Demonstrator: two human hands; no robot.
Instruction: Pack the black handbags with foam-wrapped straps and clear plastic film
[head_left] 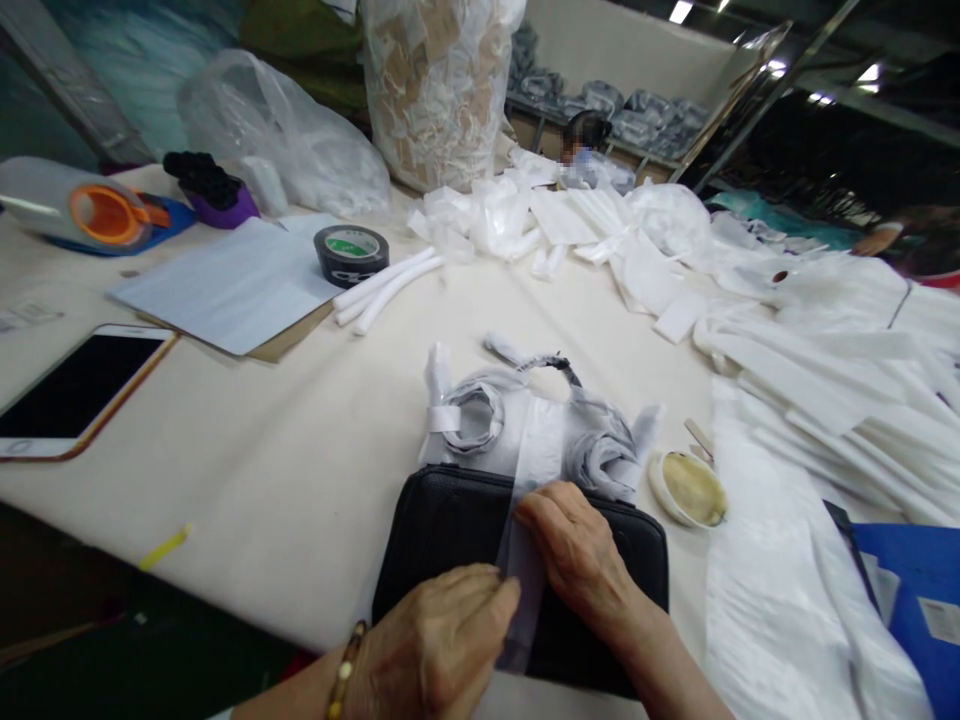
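A black leather-look bag (442,520) lies flat at the table's front edge. Pale wrapping covers its rolled handles (480,420) and straps (604,455), spread out beyond its far side. Down the middle of the bag runs a translucent white strip (526,600). My left hand (442,635), wearing a beaded bracelet, has its fingers curled and pressed together at the strip's left edge. My right hand (577,550) pinches the strip near the bag's upper edge. My fingers partly hide the strip, and both hands cover part of the bag.
At left lie a phone (82,385), paper sheets (232,285), a black tape roll (351,252), white foam rods (390,290) and a tape dispenser (112,215). A small dish (688,488) sits right of the bag. White wrapping sheets (825,370) cover the right side. A person is behind.
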